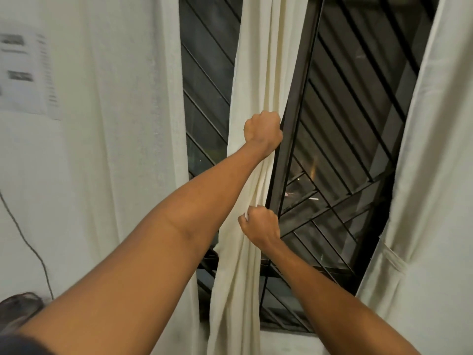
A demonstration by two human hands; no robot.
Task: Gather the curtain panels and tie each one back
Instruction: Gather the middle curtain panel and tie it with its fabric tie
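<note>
From the head camera, you had both hands on the middle curtain panel (266, 60), the narrow cream strip hanging in front of the dark window frame (294, 111). Your left hand (263, 130) was the upper one, closed into a fist with the fingers curled round the bunched cloth. Your right hand (259, 224) sat lower on the same panel, also closed tight, pinching the folds together just beside the frame.

Two grips, one above the other, made sense: the cloth between them was drawn into a narrow rope of pleats, while below your right hand it spread loose again down to the sill. Holding it in two places seemingly stopped the gathered folds from slipping back out while you readied a tie. No tie-back was visible on this panel, so I judge it gathered but not yet tied.

The right panel (435, 149) looked already cinched, with a band (394, 260) of the same cloth pulling it in. The left panel (133, 98) hung straight and flat, with no band showing. Between the panels the window grille (345, 124) was exposed. On the wall to the left were a blurred sheet of paper (25, 73) and a thin cable (30, 247).
</note>
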